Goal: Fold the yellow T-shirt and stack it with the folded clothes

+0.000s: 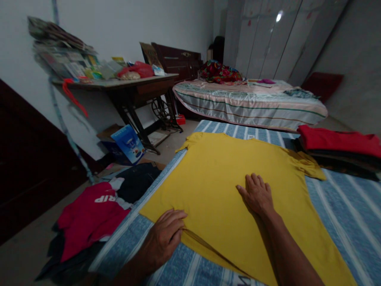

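Observation:
A yellow T-shirt [220,178] lies spread out over a blue and white striped cloth, its neck end away from me and its hem towards me. At the hem's left part, my left hand [166,234] has its fingers on top of the fabric and the thumb close below, pinching the edge. The hem gapes a little beside that hand, showing the lower layer. My right hand [257,194] rests flat on the middle of the shirt, fingers slightly spread, holding nothing.
Folded clothes [339,145], red on top, are stacked at the right. Left of the striped cloth [342,202], a pile of clothes [89,218] sits lower down. A sewing-machine table [119,83] bears assorted items; a blue box [127,145] stands below. Behind is a bed [250,103].

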`<state>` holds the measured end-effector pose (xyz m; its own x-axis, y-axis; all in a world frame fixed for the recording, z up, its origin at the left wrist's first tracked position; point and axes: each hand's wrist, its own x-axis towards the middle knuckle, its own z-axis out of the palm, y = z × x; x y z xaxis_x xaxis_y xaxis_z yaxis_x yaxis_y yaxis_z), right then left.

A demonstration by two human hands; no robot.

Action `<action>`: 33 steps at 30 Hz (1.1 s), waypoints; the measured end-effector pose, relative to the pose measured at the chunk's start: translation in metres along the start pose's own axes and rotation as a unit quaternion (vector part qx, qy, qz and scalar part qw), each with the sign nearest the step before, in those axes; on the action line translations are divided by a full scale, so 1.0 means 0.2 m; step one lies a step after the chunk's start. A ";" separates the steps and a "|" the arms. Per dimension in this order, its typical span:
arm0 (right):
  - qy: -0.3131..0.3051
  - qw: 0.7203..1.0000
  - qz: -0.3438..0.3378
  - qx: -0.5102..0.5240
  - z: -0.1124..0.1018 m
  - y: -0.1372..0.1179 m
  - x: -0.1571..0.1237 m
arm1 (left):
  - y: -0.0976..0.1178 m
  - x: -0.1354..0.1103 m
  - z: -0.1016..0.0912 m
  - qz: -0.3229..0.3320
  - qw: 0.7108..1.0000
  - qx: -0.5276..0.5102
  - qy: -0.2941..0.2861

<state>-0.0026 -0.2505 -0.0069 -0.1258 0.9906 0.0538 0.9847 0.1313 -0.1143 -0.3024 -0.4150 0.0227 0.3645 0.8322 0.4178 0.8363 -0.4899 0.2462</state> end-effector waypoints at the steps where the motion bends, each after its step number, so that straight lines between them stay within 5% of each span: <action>1: -0.001 1.000 0.000 0.000 0.00 0.00 0.00 | 0.00 0.00 0.00 0.000 1.000 0.001 -0.001; 33: 0.004 1.000 0.000 -0.001 0.01 0.00 0.00 | -0.04 -0.03 0.03 -0.007 1.000 -0.011 -0.006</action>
<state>-0.0029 -0.2496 -0.0082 -0.1253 0.9902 0.0614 0.9849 0.1316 -0.1128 -0.3076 -0.4144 0.0131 0.3581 0.8417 0.4040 0.8320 -0.4840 0.2710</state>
